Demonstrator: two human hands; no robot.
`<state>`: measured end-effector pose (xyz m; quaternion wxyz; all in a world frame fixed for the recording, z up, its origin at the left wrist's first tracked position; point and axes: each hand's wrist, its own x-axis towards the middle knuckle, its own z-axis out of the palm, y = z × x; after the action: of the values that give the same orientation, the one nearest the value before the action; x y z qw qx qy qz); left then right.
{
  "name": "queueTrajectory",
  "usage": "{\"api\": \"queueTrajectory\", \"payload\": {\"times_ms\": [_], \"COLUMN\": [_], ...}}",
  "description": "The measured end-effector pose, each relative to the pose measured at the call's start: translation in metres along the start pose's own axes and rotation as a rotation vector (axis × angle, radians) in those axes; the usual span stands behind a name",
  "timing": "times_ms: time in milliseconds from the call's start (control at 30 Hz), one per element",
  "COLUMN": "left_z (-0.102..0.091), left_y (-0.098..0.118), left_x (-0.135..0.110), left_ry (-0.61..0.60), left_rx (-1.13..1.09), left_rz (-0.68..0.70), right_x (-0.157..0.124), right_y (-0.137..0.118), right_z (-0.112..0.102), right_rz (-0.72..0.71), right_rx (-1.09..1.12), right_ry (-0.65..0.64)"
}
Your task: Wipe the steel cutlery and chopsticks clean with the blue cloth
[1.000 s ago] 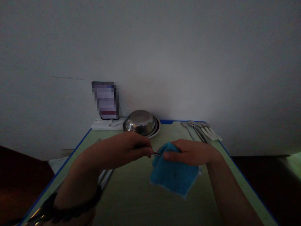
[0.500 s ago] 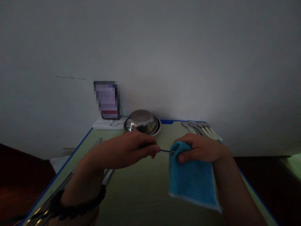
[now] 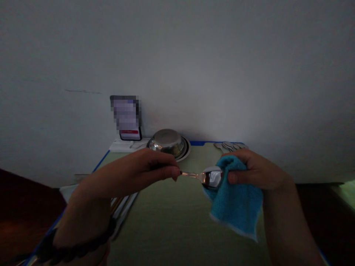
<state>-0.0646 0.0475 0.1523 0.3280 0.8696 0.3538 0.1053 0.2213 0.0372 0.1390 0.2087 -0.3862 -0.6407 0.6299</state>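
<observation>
Between my hands, above the table, a metal spoon [image 3: 212, 178] lies roughly level, its shiny bowl toward the right. Its thin handle end is pinched by the fingers of my left hand [image 3: 155, 168]. My right hand [image 3: 253, 170] is closed on a blue cloth [image 3: 235, 203], which is bunched at the thumb and hangs down below. The cloth touches the tip of the spoon's bowl and covers a little of it. A dark band [image 3: 80, 245] circles my left wrist.
Upturned metal bowls [image 3: 168, 142] stand at the table's back edge, beside a phone [image 3: 129, 118] propped on a white strip [image 3: 122, 146]. Several spoons [image 3: 229, 146] lie at back right, partly behind my right hand. Long utensils [image 3: 126, 214] lie under my left forearm. A wall [image 3: 194, 74] rises behind.
My right hand and the cloth have moved right, baring most of the spoon's bowl, which was hidden in the cloth. My left hand has shifted slightly left, still on the handle.
</observation>
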Motion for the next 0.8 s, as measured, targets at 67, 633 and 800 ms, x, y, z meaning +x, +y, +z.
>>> {"api": "queueTrajectory", "payload": {"times_ms": [67, 633, 800], "left_z": [0.003, 0.020, 0.025], "left_y": [0.003, 0.001, 0.009], "left_x": [0.004, 0.025, 0.027], "left_ry": [0.005, 0.139, 0.246], "left_rx": [0.030, 0.096, -0.002], "left_rz": [-0.003, -0.010, 0.032], "right_x": [0.005, 0.034, 0.030], "right_y": [-0.002, -0.001, -0.012], "right_z": [0.006, 0.023, 0.037], "right_rz": [0.006, -0.177, -0.383], "right_rx": [-0.050, -0.591, -0.541], "right_ry": [-0.029, 0.361, 0.753]}}
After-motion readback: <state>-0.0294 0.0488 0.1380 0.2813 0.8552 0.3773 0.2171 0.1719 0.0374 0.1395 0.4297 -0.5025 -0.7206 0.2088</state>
